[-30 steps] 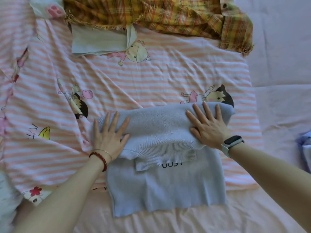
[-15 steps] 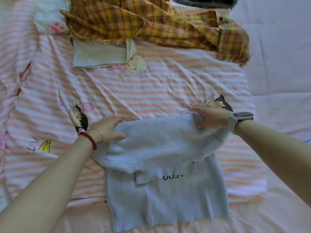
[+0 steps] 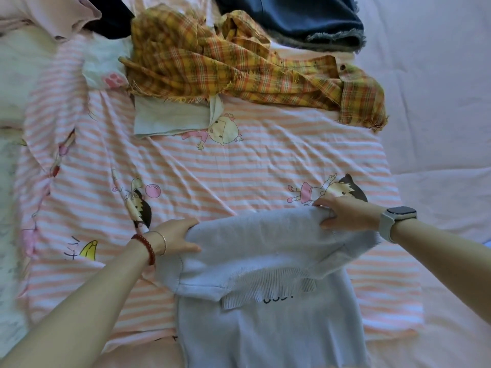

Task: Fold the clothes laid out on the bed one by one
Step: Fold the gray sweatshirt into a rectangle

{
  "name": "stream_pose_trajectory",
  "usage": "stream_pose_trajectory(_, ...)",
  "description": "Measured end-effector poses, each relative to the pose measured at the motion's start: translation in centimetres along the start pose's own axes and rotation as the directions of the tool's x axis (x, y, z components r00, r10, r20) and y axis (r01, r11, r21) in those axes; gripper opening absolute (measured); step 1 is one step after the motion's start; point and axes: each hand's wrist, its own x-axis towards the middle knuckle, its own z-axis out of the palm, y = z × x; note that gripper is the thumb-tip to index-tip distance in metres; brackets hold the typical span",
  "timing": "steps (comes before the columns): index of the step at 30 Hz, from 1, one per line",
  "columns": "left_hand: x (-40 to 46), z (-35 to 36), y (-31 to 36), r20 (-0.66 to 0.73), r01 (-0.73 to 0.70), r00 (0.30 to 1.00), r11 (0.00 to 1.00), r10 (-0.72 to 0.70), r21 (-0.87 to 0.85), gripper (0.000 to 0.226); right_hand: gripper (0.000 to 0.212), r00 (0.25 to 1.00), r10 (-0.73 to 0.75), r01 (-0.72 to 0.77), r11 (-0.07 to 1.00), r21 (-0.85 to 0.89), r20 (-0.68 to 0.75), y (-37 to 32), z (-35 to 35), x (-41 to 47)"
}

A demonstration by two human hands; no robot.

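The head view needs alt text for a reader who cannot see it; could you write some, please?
Both hands, left and right, grip the far fold of a pale blue knitted sweater on a pink-and-white striped cartoon sheet. A yellow plaid shirt lies crumpled beyond.

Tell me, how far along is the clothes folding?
Early on. Done: the pale blue knit sweater is folded over once. In hand: left hand and right hand grip its far fold. Left: the yellow plaid shirt and dark blue denim garment lie unfolded beyond.
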Motion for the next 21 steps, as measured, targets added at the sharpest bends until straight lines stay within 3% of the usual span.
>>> stream_pose_trajectory(5, -0.4, 0.7, -0.2, -0.157, -0.026, 0.987, 1.0, 0.023, -0.015, 0.019, 0.009, 0.998, -0.021, 0.021, 1.0, -0.007, -0.056, 0.3, -0.1, 0.0)
stream_pose_trajectory(8, -0.7, -1.9, 0.0, -0.273, -0.064, 0.962, 0.989, 0.025, -0.136, 0.013, 0.021, 0.997, -0.01, 0.01, 1.0, -0.005, -0.071, 0.1, -1.8, 0.3)
stream_pose_trajectory(10, -0.7, -4.5, 0.5, -0.332, -0.094, 0.942, 0.988, 0.047, -0.126, 0.01, 0.011, 0.994, 0.008, -0.007, 1.0, 0.011, -0.105, 0.0, -3.7, 0.5)
stream_pose_trajectory(13, -0.1, -8.5, 1.4, -0.448, -0.076, 0.893, 0.997, 0.053, -0.033, 0.016, 0.01, 0.957, 0.023, -0.025, 1.0, -0.001, -0.288, -0.2, -7.0, 1.1)
stream_pose_trajectory(15, 0.3, -10.9, 1.8, -0.566, -0.037, 0.823, 0.999, 0.05, 0.034, 0.023, 0.016, 0.891, 0.017, -0.041, 0.998, -0.043, -0.454, -0.3, -9.1, 1.3)
stream_pose_trajectory(18, 0.2, -13.5, 2.7, -0.762, -0.003, 0.641, 0.993, 0.091, 0.116, 0.028, 0.029, 0.755, -0.043, -0.054, 0.99, -0.127, -0.654, -0.4, -11.0, 1.1)
stream_pose_trajectory(20, -0.4, -13.4, 3.4, -0.828, -0.008, 0.531, 0.977, 0.183, 0.212, 0.028, 0.028, 0.692, -0.116, -0.03, 0.982, -0.189, -0.712, -0.5, -10.6, 0.5)
stream_pose_trajectory(21, -0.8, -12.7, 3.6, -0.824, -0.018, 0.508, 0.959, 0.251, 0.281, 0.03, 0.026, 0.69, -0.148, -0.014, 0.976, -0.218, -0.708, -0.5, -9.8, 0.1)
